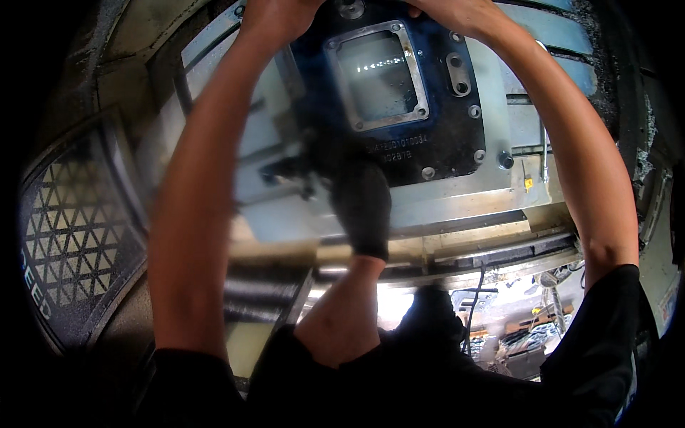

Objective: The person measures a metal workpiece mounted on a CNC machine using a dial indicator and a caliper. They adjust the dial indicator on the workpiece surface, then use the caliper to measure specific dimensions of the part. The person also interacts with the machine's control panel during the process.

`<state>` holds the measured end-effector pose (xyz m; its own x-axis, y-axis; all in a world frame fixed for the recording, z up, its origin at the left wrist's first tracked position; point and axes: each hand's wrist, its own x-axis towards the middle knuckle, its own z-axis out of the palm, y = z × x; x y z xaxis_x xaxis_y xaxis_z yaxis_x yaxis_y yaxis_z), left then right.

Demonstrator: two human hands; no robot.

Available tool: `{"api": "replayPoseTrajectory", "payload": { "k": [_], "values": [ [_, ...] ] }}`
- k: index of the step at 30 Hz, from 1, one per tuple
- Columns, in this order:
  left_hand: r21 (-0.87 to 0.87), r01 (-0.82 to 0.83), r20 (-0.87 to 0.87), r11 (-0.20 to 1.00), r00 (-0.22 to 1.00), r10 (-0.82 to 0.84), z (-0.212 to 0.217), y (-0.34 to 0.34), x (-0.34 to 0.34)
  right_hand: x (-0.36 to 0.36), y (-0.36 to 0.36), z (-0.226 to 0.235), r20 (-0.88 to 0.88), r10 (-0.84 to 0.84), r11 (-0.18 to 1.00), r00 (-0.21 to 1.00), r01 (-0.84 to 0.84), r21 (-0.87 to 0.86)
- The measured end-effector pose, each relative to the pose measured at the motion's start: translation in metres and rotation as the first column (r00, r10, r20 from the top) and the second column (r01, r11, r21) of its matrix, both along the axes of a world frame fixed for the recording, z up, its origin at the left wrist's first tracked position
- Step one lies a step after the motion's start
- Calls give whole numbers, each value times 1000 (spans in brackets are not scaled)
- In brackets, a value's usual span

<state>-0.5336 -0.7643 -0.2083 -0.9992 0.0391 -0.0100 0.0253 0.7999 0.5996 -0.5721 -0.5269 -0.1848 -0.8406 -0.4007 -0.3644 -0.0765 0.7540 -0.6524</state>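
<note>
Both my arms reach forward to the upper edge of the view. My left hand [282, 20] is cut off there, beside the upper left of a dark metal plate [446, 153] with a framed rectangular opening [421, 85]. Over the plate's upper right side, my right hand [457, 13] is also cut off. The fingers of both hands are mostly outside the picture, so what they hold or touch is hidden. Bolt holes and stamped marks show on the plate. My foot in a dark sock [362, 214] is at the plate's near left edge, its front blurred.
The plate lies on a pale metal base [457, 203] over a slotted machine table [549, 32]. A round dark fitting [505, 160] and a small yellow piece [528, 184] are at the right. A triangle-patterned panel [75, 207] stands left. Metal chips [646, 135] line the right side.
</note>
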Motion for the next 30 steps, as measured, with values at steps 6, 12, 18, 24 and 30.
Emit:
{"api": "replayPoseTrajectory", "payload": {
  "k": [6,12,18,24,30],
  "values": [
    [-56,13,-64,998,998,-16,-1,-4,2,-4,-7,-20,-52,-12,1000,999,12,0],
    [-21,-59,-26,998,998,58,-6,-3,7,-5,-9,-28,-106,11,1000,994,-9,19],
    [-36,-63,-12,997,998,63,2,-1,5,-6,-8,-23,-114,27,1000,993,-27,0],
    [-38,-85,19,996,996,86,6,2,3,-9,-7,-26,-122,50,998,991,-55,-34],
    [-68,-64,-48,996,997,61,1,0,5,-8,-6,-21,-27,56,994,998,-58,-95]
  ]
}}
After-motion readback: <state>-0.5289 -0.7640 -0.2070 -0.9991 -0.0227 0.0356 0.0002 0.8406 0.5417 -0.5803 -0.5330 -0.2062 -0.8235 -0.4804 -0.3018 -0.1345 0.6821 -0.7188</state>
